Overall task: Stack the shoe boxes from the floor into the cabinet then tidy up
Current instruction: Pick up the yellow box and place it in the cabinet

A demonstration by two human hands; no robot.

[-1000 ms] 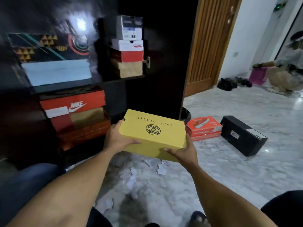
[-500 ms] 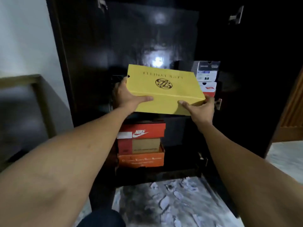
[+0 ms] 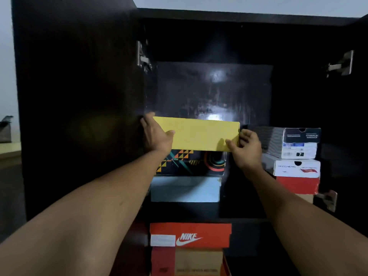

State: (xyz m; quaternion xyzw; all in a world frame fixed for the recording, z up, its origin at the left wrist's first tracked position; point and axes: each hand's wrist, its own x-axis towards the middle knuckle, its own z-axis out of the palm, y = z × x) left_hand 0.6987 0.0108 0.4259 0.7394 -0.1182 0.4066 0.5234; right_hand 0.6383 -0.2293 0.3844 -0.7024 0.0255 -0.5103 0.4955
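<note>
We hold the yellow shoe box (image 3: pixel 199 135) by its two short ends, the left hand (image 3: pixel 157 136) wrapped round the left end with the thumb laid across the front face, the right hand (image 3: pixel 246 149) curled on the lower right corner; both hands press inward on the box, which keeps it level as it goes in. The box sits on top of, or just above, the patterned black box (image 3: pixel 191 163), which in turn lies on the pale blue box (image 3: pixel 185 189) on the upper shelf of the dark cabinet (image 3: pixel 79 96); we cannot tell whether its base already bears fully on the lid below. We judge that the long side faces outward so that it matches the boxes beneath. To the right a separate pile, the Skechers boxes (image 3: pixel 296 156), stands just beside the right hand, leaving a narrow gap for the fingers. On the lower shelf the Nike box (image 3: pixel 191 235) tops another pile.
</note>
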